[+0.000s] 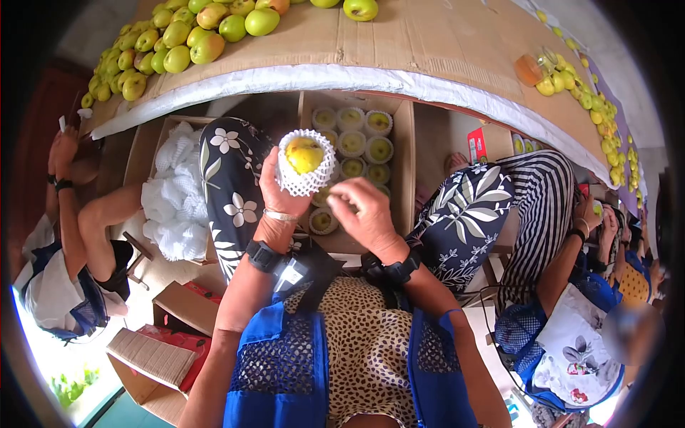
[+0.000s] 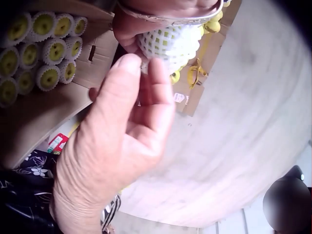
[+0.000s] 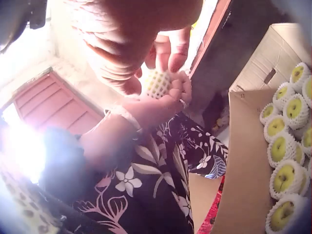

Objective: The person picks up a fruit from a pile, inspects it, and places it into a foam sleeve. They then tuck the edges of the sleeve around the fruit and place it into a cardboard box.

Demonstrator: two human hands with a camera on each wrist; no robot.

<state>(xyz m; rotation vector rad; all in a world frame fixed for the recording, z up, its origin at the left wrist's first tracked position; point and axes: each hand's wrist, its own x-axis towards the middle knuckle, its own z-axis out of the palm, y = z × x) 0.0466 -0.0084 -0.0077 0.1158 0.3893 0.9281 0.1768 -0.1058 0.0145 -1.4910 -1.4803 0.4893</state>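
Note:
In the head view my left hand [image 1: 275, 191] holds up a yellow-green apple [image 1: 304, 154] in a white foam net [image 1: 294, 182]. The top of the apple shows through the net's open end. Just to the right is my right hand [image 1: 369, 217], its fingers loosely bent and nothing seen in them. From the left wrist, the right hand [image 2: 117, 131] has its thumb and fingertips close together beside the netted apple [image 2: 168, 44]. Below both hands stands a cardboard box [image 1: 405, 153] with rows of netted apples [image 1: 352, 143].
A pile of loose foam nets [image 1: 178, 192] fills a box on the left. Many bare apples [image 1: 189, 36] lie on the cardboard-covered table [image 1: 428, 43] ahead. Other people sit on both sides. Cardboard boxes [image 1: 153, 357] with red insides stand at lower left.

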